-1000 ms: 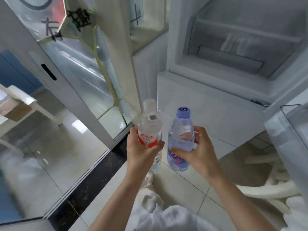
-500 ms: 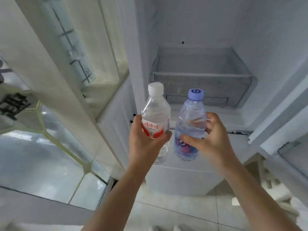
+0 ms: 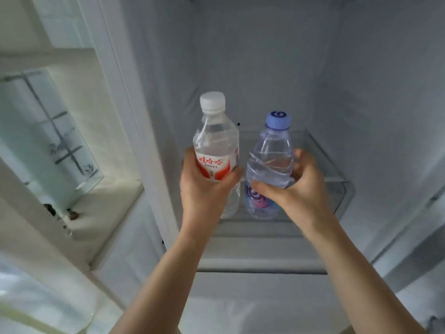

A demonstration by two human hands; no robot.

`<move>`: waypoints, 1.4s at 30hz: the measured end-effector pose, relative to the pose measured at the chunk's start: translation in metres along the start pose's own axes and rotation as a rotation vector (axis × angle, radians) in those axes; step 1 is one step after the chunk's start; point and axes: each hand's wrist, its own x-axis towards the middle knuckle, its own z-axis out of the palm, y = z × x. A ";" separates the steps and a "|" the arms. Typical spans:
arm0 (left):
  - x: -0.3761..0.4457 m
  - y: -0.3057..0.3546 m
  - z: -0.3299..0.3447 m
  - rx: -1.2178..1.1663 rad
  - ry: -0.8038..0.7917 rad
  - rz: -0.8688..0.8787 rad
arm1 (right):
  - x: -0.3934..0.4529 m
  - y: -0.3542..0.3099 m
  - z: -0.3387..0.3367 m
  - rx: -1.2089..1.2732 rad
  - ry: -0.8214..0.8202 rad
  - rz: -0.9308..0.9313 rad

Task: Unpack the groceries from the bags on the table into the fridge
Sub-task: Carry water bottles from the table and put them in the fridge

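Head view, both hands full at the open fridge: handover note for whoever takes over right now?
Left hand grips the clear plastic water bottle with white cap and red label, upright.
Right hand grips the clear plastic water bottle with lilac cap and purple label, upright, beside the first.
Both bottles are held in front of the open white fridge, over its clear shelf; neither is set down yet.
Done: bottles carried to the fridge.
Left: stand both on the shelf, let go. The bags are out of view, so what remains in them cannot be told.
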 end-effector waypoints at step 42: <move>0.114 -0.104 0.072 0.135 -0.046 0.049 | 0.123 0.097 0.052 -0.211 0.003 -0.033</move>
